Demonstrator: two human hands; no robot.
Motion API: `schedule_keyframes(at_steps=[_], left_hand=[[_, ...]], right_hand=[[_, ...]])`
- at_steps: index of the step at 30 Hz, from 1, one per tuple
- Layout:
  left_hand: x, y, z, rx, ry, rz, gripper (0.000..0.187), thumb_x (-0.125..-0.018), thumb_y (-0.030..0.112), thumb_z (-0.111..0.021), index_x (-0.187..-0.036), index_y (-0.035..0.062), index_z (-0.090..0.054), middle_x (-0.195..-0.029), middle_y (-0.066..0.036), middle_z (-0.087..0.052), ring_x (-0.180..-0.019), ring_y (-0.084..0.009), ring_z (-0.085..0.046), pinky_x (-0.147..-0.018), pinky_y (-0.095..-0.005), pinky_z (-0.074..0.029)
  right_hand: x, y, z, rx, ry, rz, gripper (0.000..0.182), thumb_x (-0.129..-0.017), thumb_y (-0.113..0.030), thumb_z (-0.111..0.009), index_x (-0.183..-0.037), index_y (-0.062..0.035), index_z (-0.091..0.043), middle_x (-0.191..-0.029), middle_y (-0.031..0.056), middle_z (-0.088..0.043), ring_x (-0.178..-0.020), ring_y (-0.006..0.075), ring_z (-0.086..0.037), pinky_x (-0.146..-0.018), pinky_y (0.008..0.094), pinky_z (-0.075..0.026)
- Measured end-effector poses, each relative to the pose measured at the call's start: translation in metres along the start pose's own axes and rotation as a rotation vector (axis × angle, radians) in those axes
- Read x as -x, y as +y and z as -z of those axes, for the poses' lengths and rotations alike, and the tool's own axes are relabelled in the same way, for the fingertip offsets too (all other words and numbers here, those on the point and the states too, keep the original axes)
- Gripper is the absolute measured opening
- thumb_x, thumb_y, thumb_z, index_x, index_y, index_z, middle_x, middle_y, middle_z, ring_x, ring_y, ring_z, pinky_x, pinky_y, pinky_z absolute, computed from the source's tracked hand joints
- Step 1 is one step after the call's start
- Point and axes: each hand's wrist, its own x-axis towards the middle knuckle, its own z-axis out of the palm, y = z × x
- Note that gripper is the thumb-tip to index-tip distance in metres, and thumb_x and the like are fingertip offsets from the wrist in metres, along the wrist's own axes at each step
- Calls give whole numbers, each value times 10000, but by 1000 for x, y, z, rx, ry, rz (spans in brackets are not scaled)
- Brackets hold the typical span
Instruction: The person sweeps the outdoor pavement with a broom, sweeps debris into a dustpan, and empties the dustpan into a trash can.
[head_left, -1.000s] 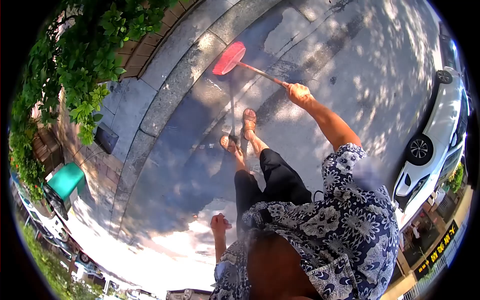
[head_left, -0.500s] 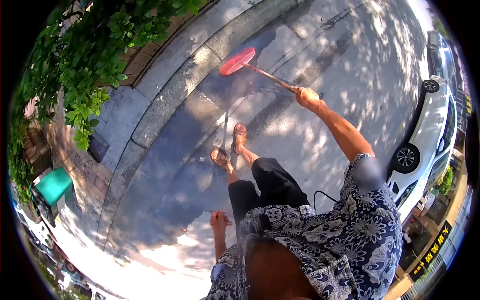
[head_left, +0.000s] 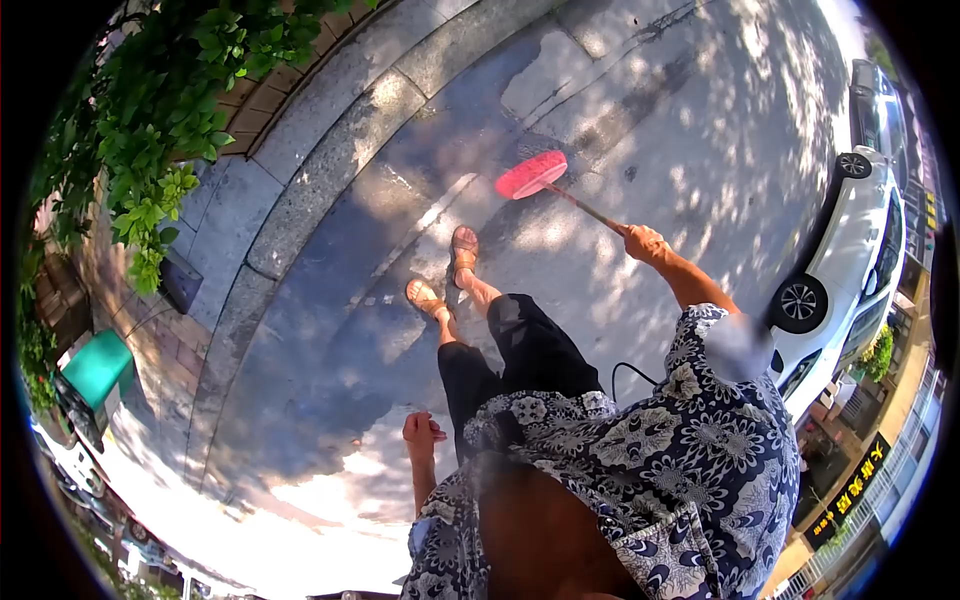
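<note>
My right hand [head_left: 648,243] is closed round the end of a thin handle, out to the right at arm's length. At the handle's far end is a pink-red oval brush head [head_left: 532,175], over the grey pavement ahead of my feet; whether it touches the ground I cannot tell. My left hand [head_left: 423,430] hangs low beside my left leg, fingers curled, with nothing visible in it. My feet, in tan sandals [head_left: 464,248], stand on the pavement [head_left: 330,360], which has dark, wet-looking patches.
A stone kerb [head_left: 335,150] curves along the left. Beyond it are leafy bushes [head_left: 150,120] and a green bin-like object [head_left: 97,368]. A white car [head_left: 850,240] is parked on the right, near a building with a dark sign [head_left: 848,495]. A black cord loops beside my right hip.
The brush head has moved right and nearer to me, away from the kerb. My right hand has shifted right and slightly down in view. My left hand stays low, fingers still curled.
</note>
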Motion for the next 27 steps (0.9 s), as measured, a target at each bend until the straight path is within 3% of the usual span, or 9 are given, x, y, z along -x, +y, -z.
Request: schedule_keyframes(at_steps=[2, 4, 8, 11, 15, 21, 23, 25, 27], left_hand=[[-8, 9, -3, 14, -45, -35, 173, -955, 193, -557, -942, 26, -603, -672, -67, -596, -475, -172, -591, -446, -305, -536], [-17, 17, -7, -10, -32, -45, 180, -960, 199, -555, -943, 25, -602, -673, -67, -593, -478, -174, -592, -444, -304, -532], [-34, 22, -4, -35, -74, -96, 201, -972, 217, -551, -941, 25, -601, -670, -65, -587, -487, -172, -593, -444, -308, -530], [-49, 23, 3, -132, -107, -136, 221, -982, 237, -549, -933, 26, -595, -666, -60, -581, -493, -168, -595, -447, -309, -533], [-40, 34, 12, -102, -36, -153, 227, -989, 246, -543, -940, 30, -589, -662, -56, -576, -494, -166, -598, -451, -306, -536], [-2, 43, 17, -101, 69, -88, 214, -980, 242, -547, -938, 35, -582, -660, -59, -577, -479, -168, -597, -447, -307, -542], [-4, 30, 19, -69, 71, -19, 206, -972, 235, -549, -935, 35, -581, -659, -63, -581, -477, -170, -602, -445, -312, -547], [-3, 23, 18, -76, 56, -4, 190, -960, 220, -556, -934, 34, -584, -660, -68, -593, -488, -181, -619, -444, -323, -557], [-2, 15, 14, -47, 35, -15, 186, -957, 215, -560, -929, 33, -585, -662, -68, -597, -491, -187, -623, -442, -325, -558]], right_hand=[[28, 21, -24, -24, -35, -128, 412, -940, -171, -483, -1307, -264, -643, -1035, 153, -724, -978, 363, -696, -846, 471, -554], [60, 32, -16, -384, -237, -374, 343, -968, -210, -480, -1237, -236, -691, -730, 128, -692, -573, 251, -677, -503, 407, -548], [105, 52, 0, -657, -173, -435, 357, -990, -225, -450, -1265, -206, -677, -601, 58, -563, -420, 148, -518, -339, 326, -411], [79, 47, 17, -869, 5, -330, 398, -989, -231, -473, -1362, -188, -606, -616, 42, -564, -434, 129, -512, -357, 311, -414], [-5, -4, 65, -1184, -24, -331, 523, -1005, -227, -498, -1522, -219, -418, -647, 21, -529, -478, 97, -501, -391, 275, -419], [-133, -129, 68, -1444, 123, -172, 562, -971, -198, -508, -1522, -156, -409, -621, 29, -507, -444, 151, -489, -398, 332, -447], [-141, -174, 50, -1314, 95, -76, 521, -966, -192, -503, -1483, -143, -462, -650, 77, -575, -487, 190, -571, -451, 364, -496], [-165, -203, 5, -1078, 154, -18, 484, -989, -178, -496, -1468, -112, -465, -594, 24, -527, -429, 147, -519, -391, 337, -452], [-170, -202, -48, -870, 235, 100, 471, -985, -187, -498, -1450, -117, -491, -610, 44, -553, -438, 154, -546, -405, 336, -468]])
